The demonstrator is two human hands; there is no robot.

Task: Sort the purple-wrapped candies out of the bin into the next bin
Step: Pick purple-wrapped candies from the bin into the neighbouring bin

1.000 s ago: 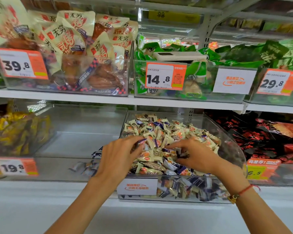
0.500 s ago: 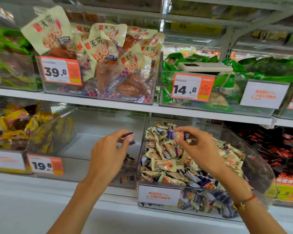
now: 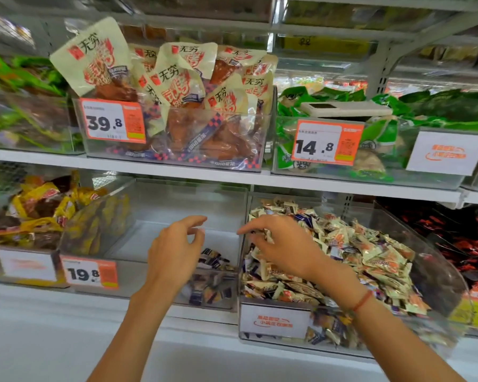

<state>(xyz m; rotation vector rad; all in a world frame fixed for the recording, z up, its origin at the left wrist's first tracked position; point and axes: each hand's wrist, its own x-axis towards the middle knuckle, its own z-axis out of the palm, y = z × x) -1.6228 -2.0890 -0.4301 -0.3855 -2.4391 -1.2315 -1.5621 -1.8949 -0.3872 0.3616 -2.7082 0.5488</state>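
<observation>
1. My left hand (image 3: 177,250) hovers over the near-empty bin (image 3: 155,271), palm down, fingers loosely spread and curled, thumb and forefinger apart with nothing between them.
2. My right hand (image 3: 280,248) hangs just right of the left, over the left edge of the full bin (image 3: 436,260). Its fingers are curled and point left toward the wall the two bins share. I cannot tell whether it pinches a candy; something small and dark shows under the fingertips, but it is blurred.
3. A red cord (image 3: 362,300) circles my right wrist.
4. Purple candies (image 3: 214,259) lie in a small cluster on the floor of the left bin, just below and right of my left hand, against its right wall and front corner.
5. The candy heap (image 3: 351,252) under and right of my right hand is mostly cream-wrapped pieces with purple ones scattered through it, more of them showing low against the front wall.
6. A white label (image 3: 275,319) sits on the front of the full bin, below my right wrist.
7. An orange price tag (image 3: 90,274) reading 19.8 is on the front of the left bin, left of my left forearm.
8. Left of that stands a bin of yellow packets (image 3: 36,208).
9. Above both hands, a shelf (image 3: 204,175) carries bins of cream pouches (image 3: 174,75) and green packets (image 3: 381,128).
</observation>
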